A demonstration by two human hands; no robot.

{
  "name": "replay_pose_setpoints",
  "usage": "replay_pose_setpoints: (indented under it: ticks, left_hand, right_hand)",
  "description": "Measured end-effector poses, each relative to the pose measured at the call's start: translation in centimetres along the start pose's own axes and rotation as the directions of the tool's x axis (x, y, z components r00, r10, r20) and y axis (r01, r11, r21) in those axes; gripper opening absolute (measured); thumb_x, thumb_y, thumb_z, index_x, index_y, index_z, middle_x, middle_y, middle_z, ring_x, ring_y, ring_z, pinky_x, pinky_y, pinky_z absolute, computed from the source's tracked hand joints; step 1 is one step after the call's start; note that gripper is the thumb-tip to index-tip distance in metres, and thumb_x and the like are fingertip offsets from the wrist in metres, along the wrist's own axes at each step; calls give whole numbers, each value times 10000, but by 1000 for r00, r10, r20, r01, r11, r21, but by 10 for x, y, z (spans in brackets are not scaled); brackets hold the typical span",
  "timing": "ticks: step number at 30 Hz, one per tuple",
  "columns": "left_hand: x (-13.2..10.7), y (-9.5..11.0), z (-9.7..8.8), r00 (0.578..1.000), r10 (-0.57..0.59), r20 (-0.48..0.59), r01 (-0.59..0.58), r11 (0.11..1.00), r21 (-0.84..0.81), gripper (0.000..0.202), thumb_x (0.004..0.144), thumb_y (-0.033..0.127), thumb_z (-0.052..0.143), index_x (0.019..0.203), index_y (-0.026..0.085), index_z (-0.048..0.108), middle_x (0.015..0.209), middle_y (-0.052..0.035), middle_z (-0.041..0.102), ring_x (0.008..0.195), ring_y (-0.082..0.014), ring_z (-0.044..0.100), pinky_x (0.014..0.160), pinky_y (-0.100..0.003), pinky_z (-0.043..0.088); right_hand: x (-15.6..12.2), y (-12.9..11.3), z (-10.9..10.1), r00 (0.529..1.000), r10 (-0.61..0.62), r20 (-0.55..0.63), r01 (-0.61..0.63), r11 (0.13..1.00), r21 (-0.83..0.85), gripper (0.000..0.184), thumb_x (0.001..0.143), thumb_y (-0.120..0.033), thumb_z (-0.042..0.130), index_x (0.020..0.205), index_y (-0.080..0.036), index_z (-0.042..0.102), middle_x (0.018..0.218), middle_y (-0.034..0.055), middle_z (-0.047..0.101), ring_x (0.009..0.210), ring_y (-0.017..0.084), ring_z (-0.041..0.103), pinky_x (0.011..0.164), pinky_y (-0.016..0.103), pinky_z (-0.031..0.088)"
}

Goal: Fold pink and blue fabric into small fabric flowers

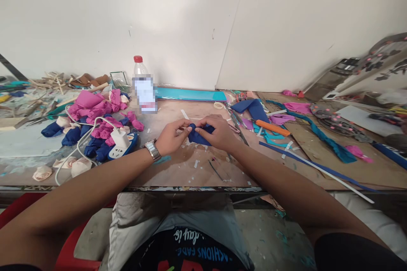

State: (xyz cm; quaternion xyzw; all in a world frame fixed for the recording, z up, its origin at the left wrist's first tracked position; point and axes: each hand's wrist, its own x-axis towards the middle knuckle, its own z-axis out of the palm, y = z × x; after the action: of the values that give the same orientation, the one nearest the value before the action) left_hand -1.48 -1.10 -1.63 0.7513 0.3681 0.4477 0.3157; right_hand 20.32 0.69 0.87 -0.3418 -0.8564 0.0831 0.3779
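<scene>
Both my hands meet over the middle of the worktable (178, 169) and pinch a small piece of dark blue foam (197, 136). My left hand (171, 136), with a metal watch on the wrist, grips its left end with fingers closed. The fingers of my right hand (218, 132) curl over its right side. The blue piece looks folded or rolled between them, partly hidden by my fingers.
Pink and blue foam rosettes (95, 125) and a white charger on a power strip (121, 146) lie at the left. A plastic bottle (142, 84) stands behind. Teal, blue and pink strips (318, 135), an orange cutter (272, 128) and a long blue strip (305, 165) lie at the right.
</scene>
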Motion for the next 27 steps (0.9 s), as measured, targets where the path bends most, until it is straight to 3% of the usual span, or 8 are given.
replay_pose_setpoints:
  ticks: [4,11,17,22,27]
  left_hand:
    - [0,3,0,1000,20,13,-20,1000,24,358,998,451,555,1166,188,729,1153,-83,762,1018,-227,690,930,-349,523]
    - [0,6,0,999,-14,32,14,1000,20,391,1012,498,512,1064,164,708,994,-68,742,880,-189,659,832,-313,511]
    - [1,4,0,999,3,37,-4,1000,27,411,1020,501,493,1091,170,724,1020,-73,750,931,-209,664,869,-333,505]
    - [1,1,0,995,66,71,-65,998,-22,412,1033,475,486,1234,196,714,1248,-87,736,1155,-241,665,1029,-363,480]
    - [1,1,0,995,57,87,-55,998,-29,443,1028,507,485,1234,185,711,1204,-88,744,1055,-228,671,951,-351,506]
  right_hand:
    - [0,-1,0,1000,-7,-3,7,1000,5,163,942,-384,674,898,-230,699,902,36,773,884,228,688,890,406,427]
    - [0,-1,-1,999,-47,-10,47,999,-5,159,952,-381,673,911,-228,692,877,30,759,863,221,679,901,407,415]
    - [0,-1,0,1000,-9,-7,9,1000,-4,179,939,-399,672,896,-226,687,877,34,753,860,225,682,888,406,429]
    - [0,-2,-1,1000,-5,14,5,1000,14,285,947,-405,663,1175,-238,697,969,46,768,938,239,698,928,410,452]
    - [1,-5,-5,990,-103,101,102,995,13,324,1034,-407,529,1250,-246,708,1112,84,746,1041,244,668,945,405,467]
